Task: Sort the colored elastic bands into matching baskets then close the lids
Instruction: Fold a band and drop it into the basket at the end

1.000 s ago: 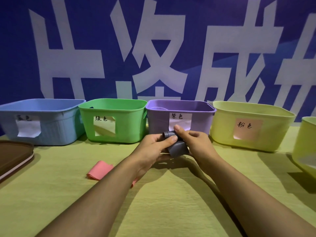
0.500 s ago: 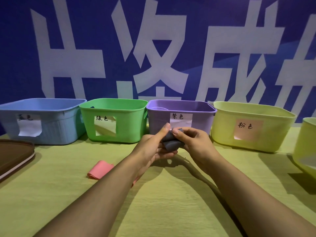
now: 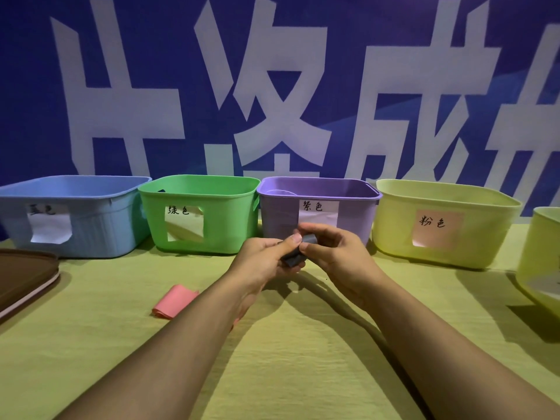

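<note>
Both my hands hold a small folded dark grey-purple elastic band [image 3: 295,256] just in front of the purple basket [image 3: 278,213]. My left hand [image 3: 266,262] pinches it with thumb on top. My right hand [image 3: 336,253] pinches the same band from the right. A pink elastic band [image 3: 174,301] lies flat on the table, left of my left forearm. Along the back stand a blue basket [image 3: 91,234], a green basket [image 3: 224,219], the purple one and a yellow basket [image 3: 485,234] with a pink label. All are open on top.
A brown lid [image 3: 21,274] lies at the left table edge. Another yellow basket [image 3: 542,262] is cut off at the right edge. A blue banner with large white characters hangs behind the baskets. The yellow-green tablecloth [image 3: 303,374] covers the table.
The band was a wider flap hanging between my hands; my fingers have folded and bunched it into a smaller bundle. Both hands stayed in front of the purple basket.
</note>
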`<action>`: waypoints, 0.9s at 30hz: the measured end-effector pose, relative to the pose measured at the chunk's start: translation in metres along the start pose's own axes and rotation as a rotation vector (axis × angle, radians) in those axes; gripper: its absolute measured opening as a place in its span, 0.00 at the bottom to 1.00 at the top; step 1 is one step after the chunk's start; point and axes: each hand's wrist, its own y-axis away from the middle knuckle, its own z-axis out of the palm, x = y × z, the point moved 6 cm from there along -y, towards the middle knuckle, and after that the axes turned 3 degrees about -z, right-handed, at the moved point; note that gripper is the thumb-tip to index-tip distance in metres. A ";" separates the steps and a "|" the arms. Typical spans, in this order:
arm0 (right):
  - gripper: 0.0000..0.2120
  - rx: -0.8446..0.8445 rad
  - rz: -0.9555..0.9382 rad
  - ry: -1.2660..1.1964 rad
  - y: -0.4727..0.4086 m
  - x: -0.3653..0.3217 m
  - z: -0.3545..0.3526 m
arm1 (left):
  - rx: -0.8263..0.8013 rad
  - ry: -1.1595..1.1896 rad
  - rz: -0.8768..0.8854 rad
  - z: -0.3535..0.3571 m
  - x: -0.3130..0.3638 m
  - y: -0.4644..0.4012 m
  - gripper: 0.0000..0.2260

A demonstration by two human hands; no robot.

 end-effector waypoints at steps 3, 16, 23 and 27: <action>0.15 0.009 0.077 -0.057 0.001 0.002 0.000 | -0.031 -0.025 0.038 0.003 0.003 0.001 0.07; 0.12 0.070 0.059 0.073 0.007 0.000 -0.004 | 0.001 -0.099 0.159 -0.008 0.011 -0.002 0.15; 0.11 0.074 0.012 0.127 0.005 -0.003 0.001 | 0.089 -0.241 0.221 -0.011 0.020 0.001 0.16; 0.12 0.078 -0.018 0.139 0.002 -0.006 0.003 | 0.083 -0.261 0.250 -0.012 0.025 0.001 0.15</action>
